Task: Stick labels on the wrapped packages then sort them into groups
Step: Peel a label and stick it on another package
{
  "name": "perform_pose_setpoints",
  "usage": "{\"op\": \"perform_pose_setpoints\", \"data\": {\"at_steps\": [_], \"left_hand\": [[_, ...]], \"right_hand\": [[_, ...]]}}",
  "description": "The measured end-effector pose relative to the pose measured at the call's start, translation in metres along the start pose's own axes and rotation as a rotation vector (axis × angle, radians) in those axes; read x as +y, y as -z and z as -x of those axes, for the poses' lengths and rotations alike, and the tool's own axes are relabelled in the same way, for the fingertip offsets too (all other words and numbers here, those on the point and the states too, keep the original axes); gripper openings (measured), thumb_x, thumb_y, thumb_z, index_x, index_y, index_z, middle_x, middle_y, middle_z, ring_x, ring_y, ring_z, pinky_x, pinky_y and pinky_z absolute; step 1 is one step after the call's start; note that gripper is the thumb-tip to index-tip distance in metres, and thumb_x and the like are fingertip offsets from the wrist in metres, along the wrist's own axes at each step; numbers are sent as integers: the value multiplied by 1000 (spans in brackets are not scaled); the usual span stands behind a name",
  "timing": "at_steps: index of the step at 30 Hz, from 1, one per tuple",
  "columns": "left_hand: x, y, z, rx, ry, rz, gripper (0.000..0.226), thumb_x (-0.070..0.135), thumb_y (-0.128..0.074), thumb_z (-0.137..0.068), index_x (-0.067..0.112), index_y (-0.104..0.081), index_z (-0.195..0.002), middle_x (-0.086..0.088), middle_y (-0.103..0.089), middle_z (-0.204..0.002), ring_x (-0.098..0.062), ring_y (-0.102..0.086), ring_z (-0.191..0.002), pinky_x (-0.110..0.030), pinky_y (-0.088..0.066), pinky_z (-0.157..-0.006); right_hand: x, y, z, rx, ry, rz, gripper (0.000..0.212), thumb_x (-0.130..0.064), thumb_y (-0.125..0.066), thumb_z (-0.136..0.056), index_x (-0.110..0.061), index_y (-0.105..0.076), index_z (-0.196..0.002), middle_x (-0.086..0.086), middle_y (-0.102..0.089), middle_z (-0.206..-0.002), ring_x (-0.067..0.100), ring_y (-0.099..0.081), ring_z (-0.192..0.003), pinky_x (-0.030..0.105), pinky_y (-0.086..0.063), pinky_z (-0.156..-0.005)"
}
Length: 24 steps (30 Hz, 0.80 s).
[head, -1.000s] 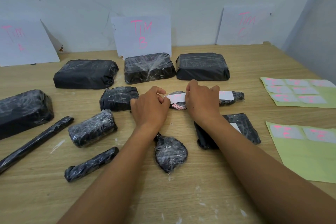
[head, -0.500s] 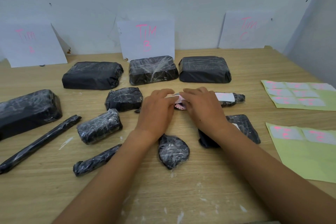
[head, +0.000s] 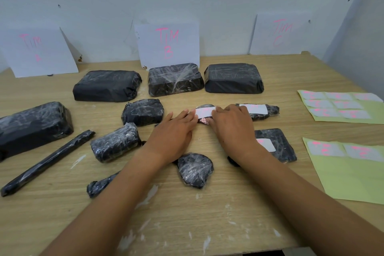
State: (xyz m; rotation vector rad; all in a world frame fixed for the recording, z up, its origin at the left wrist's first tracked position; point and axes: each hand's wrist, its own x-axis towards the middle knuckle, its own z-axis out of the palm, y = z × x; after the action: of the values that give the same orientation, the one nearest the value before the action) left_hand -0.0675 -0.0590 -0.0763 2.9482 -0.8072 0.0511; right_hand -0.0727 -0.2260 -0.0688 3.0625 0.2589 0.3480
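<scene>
A small black wrapped package (head: 203, 107) lies mid-table with a white label (head: 204, 112) across its top. My left hand (head: 174, 131) lies flat, fingertips touching the label's left end. Fingers of my right hand (head: 230, 127) press the label's right end. Behind my right hand lies a long package (head: 270, 111) bearing a label. A flat labelled package (head: 278, 143) sits partly under my right wrist. Several unlabelled black packages surround them, among them a round one (head: 195, 169).
Two green sheets of labels (head: 340, 118) (head: 353, 178) lie at the right edge. Paper signs TIM A (head: 39, 52), TIM B (head: 168, 43) and TIM C (head: 280, 33) lean on the back wall. Large blocks (head: 106, 85) (head: 232, 78) line the back; a long rod package (head: 45, 162) lies left.
My hands drew together over the small package, then spread a little. The label now lies flat on it, with my fingers pressing both ends.
</scene>
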Motion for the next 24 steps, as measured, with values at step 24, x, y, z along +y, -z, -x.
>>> {"op": "perform_pose_setpoints", "data": {"at_steps": [24], "left_hand": [[5,-3,-18,92,47,-58,52,12,-29,-101,28,-19,-150,12,-19,-157,-20,-30,-133,-35,-32,-100]], "right_hand": [[5,-3,-4,-55,83,-57,35,-23,-39,-101,-18,-43,-135,-3,-36,-151,26,-42,-123,39,-32,-100]]}}
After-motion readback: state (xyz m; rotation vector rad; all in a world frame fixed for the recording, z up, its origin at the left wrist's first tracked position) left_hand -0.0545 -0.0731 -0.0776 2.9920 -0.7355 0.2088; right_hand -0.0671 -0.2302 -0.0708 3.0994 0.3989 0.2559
